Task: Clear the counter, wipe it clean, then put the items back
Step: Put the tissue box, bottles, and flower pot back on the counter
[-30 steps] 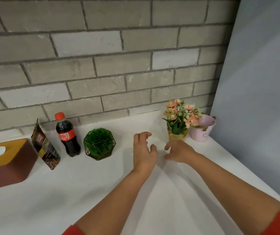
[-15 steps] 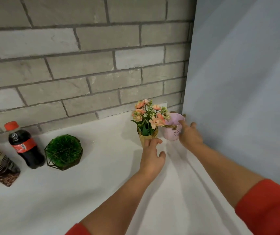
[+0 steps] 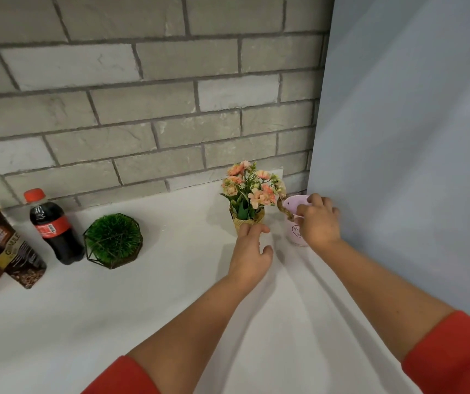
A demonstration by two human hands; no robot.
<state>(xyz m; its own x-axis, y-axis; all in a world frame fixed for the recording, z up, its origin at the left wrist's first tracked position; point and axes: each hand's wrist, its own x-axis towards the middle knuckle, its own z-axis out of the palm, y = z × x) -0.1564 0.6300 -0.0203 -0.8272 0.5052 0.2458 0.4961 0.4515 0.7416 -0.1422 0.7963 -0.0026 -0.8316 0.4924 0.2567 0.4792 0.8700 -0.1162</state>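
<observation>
The right hand (image 3: 320, 223) grips the pink pot (image 3: 295, 236) at centre right of the frame, against the blue panel (image 3: 404, 137). The pot is a small, pale pink bucket with dark lettering and a braided rope handle (image 3: 285, 211), upright on the white counter (image 3: 171, 294). Half a second ago the fingers only reached its far side; now they curl over the rim. The left hand (image 3: 252, 251), fingers loosely extended, touches the burlap base of the flower pot (image 3: 249, 218) just left.
</observation>
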